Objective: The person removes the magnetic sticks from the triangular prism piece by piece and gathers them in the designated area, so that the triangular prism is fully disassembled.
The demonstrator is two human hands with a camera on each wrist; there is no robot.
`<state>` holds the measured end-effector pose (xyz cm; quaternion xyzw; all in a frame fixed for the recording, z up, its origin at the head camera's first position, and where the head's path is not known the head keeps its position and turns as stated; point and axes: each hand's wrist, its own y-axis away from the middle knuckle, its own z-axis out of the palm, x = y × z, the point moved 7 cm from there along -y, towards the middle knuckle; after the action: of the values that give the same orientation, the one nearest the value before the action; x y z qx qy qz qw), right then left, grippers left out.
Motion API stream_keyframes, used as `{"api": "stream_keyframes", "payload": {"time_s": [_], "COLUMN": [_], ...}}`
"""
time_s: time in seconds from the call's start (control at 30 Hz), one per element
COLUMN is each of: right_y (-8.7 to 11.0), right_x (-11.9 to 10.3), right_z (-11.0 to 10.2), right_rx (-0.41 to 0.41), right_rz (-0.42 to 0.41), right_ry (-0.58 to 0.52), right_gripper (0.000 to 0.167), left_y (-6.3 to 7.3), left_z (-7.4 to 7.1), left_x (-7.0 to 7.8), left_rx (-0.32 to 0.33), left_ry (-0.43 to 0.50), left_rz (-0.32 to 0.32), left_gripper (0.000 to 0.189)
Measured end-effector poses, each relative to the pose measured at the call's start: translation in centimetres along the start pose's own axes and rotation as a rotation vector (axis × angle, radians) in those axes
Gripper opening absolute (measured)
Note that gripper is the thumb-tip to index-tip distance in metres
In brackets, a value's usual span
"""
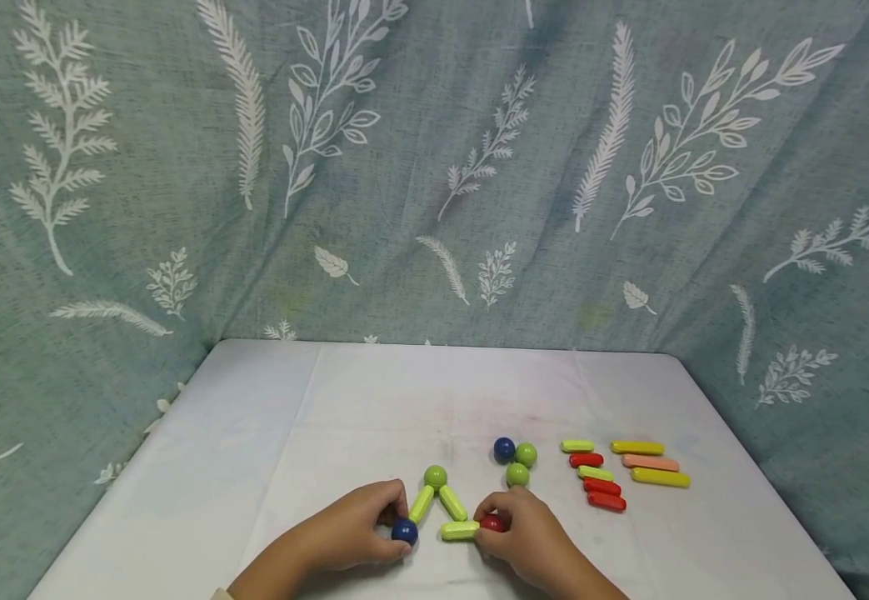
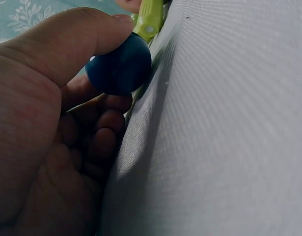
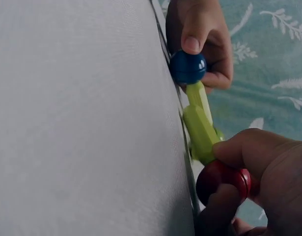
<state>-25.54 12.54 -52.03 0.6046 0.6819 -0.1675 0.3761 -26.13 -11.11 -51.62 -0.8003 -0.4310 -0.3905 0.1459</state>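
My left hand (image 1: pixel 352 527) pinches a dark blue ball (image 1: pixel 404 532) between thumb and fingers, low over the white table; the left wrist view shows the thumb on top of it. My right hand (image 1: pixel 530 533) grips a red ball (image 3: pixel 220 183), partly covered by the fingers. A yellow-green rod (image 1: pixel 458 531) extends from the red ball toward the left hand. Between and beyond the hands, a green ball (image 1: pixel 436 476) forms the top of an upside-down V, with a left slanted rod (image 1: pixel 422 504) reaching the blue ball and a right slanted rod (image 1: pixel 452 503) ending near the horizontal rod.
Past the right hand lie another blue ball (image 1: pixel 504 450) and two green balls (image 1: pixel 526 454). Further right, short red and green rods (image 1: pixel 602 486) lie in a column beside longer yellow rods (image 1: pixel 661 477) and an orange rod (image 1: pixel 650 462). Patterned cloth (image 1: pixel 434 167) hangs behind the table (image 1: pixel 374 392).
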Motion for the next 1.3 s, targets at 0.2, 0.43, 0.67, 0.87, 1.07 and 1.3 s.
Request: {"api": "stream_keyframes", "payload": {"time_s": [0.2, 0.43, 0.67, 0.87, 1.07, 1.3], "right_y": [-0.1, 0.0, 0.3, 0.6, 0.7, 0.8], "right_x": [0.0, -0.4, -0.3, -0.3, -0.2, -0.2], "right_z": [-0.1, -0.2, -0.3, -0.5, -0.9, -2.3], "right_rx": [-0.015, -0.029, -0.029, -0.025, -0.023, 0.023], "right_rz": [-0.019, -0.048, -0.07, -0.072, -0.067, -0.106], "right_ry": [-0.012, 0.032, -0.022, -0.101, -0.112, -0.109], "right_gripper": [0.014, 0.011, 0.014, 0.014, 0.017, 0.021], "left_y": [0.0, 0.1, 0.1, 0.1, 0.1, 0.1], "left_z": [0.0, -0.2, 0.0, -0.1, -0.1, -0.1], "left_x": [0.2, 0.4, 0.1, 0.1, 0.2, 0.3], "left_rx": [0.003, 0.004, -0.001, 0.0, -0.002, -0.008], "left_ry": [0.009, 0.023, 0.008, -0.001, -0.002, 0.013], "left_rz": [0.007, 0.01, 0.002, -0.001, -0.014, -0.015], "left_gripper": [0.038, 0.037, 0.037, 0.037, 0.036, 0.037]}}
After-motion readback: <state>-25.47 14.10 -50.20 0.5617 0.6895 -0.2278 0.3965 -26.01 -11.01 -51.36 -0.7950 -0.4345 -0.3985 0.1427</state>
